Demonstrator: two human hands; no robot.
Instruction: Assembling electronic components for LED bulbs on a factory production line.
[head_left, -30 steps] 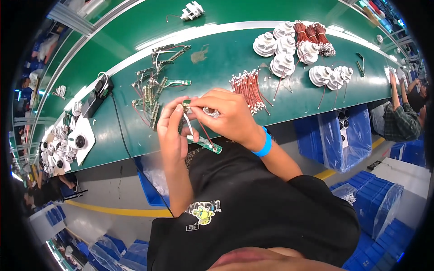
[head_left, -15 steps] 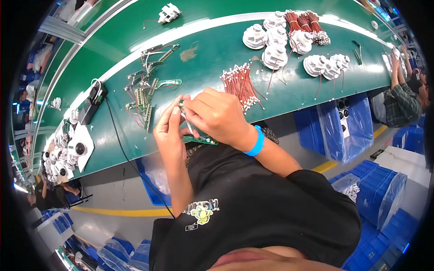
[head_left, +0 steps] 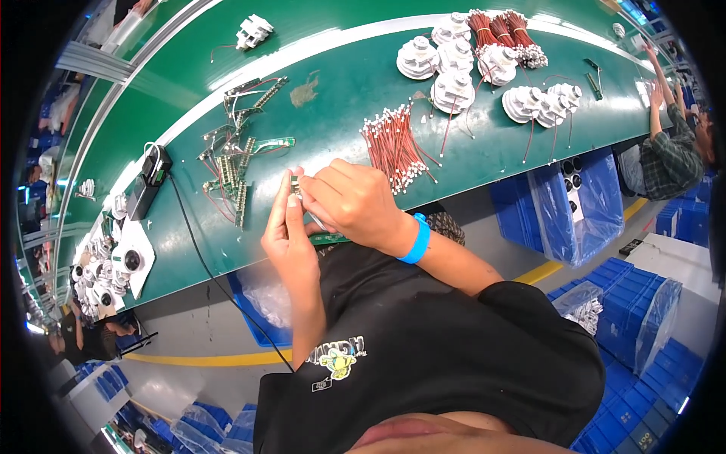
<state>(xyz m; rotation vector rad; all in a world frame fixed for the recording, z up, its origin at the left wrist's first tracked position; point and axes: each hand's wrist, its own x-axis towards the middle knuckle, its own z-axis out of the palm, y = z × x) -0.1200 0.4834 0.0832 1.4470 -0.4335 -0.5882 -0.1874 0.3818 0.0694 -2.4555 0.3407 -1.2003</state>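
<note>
The long green desk curved across the upper part of the view, and the person in a black shirt stood at its near edge. On the desk lay a group of white round parts at the far side, with 1 bundle of red wires with white ends nearer, just beside the hands. To the left lay a loose pile of narrow green circuit boards, and further left a black device with its cable running down over the edge.

Both hands met over the near edge of the desk. The left hand had a closed grip on a narrow green circuit strip, thumb pointing up beside it. The right hand, with a blue wristband, lay over it, its fingertips pinched narrow on the upper end of the strip at something small; what exactly it pinched could not be told, because the fingers hid it.

The strip was held above the desk edge, not resting on it. Its long axis seemed to run from the upper left, between the fingertips, to the lower right under the right palm, where a short green end showed.

The risk here was probably a slip: the strip was thin and mostly covered, so too strong a push from the right fingertips could bend it or twist it out of the left grip. As it hung past the edge, it would then likely fall to the floor.
</note>
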